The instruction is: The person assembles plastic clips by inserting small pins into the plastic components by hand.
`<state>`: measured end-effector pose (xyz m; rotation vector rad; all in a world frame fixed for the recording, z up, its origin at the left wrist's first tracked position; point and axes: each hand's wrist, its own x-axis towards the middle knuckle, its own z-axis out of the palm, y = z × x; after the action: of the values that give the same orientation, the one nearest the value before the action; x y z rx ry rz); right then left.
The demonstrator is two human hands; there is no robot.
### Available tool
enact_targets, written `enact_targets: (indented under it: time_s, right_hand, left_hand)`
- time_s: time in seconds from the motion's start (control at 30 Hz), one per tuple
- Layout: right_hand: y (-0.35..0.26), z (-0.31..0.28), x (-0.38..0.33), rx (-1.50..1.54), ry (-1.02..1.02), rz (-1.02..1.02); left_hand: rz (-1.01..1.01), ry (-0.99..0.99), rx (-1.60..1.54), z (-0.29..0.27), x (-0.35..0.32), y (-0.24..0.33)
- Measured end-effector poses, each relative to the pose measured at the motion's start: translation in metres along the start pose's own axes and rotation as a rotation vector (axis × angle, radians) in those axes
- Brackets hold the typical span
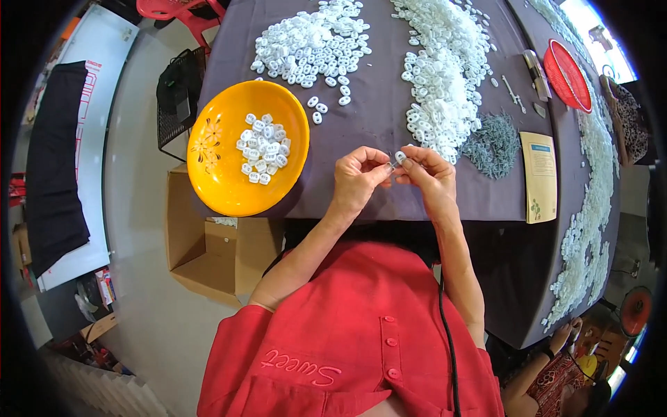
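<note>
Above the table's near edge my two hands meet, fingertips almost touching. My right hand (432, 179) is closed in a pinch on a small white oval plastic piece with two holes (400, 158), which looks like a cord lock. The fingers of my left hand (356, 178) are pinched together right beside it; a tiny greyish bit shows at their tips, too small to name. To the left, a yellow bowl (208, 177) with a flower pattern holds several white pieces (264, 147). Just right of my right hand lies a heap of small grey parts (493, 144).
Heaps of white pieces (313, 42) and translucent white parts (445, 76) cover the far side of the dark tablecloth (375, 76). A yellow booklet (540, 177) and red basket (568, 75) lie right. An open cardboard box (201, 260) stands below left; another person (556, 379) sits lower right.
</note>
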<state>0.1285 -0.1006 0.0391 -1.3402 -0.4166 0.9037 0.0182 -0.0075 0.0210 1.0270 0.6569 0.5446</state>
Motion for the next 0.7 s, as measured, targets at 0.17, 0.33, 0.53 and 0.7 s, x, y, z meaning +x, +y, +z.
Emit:
enact_targets:
  time_s: [0.17, 0.33, 0.53, 0.7]
  right_hand:
    - [0.003, 0.000, 0.002, -0.053, 0.017, -0.014]
    - [0.004, 0.001, 0.001, -0.079, 0.014, -0.017]
    - [0.007, 0.002, 0.002, -0.073, -0.003, 0.002]
    - [0.011, 0.004, 0.003, -0.064, -0.018, -0.006]
  left_hand:
    - [0.024, 0.011, 0.050, 0.000, 0.000, -0.002]
    - [0.021, 0.017, 0.039, -0.002, 0.001, -0.004]
    - [0.019, 0.013, 0.035, -0.002, 0.002, -0.004]
    - [0.049, 0.042, 0.022, 0.000, 0.002, -0.003]
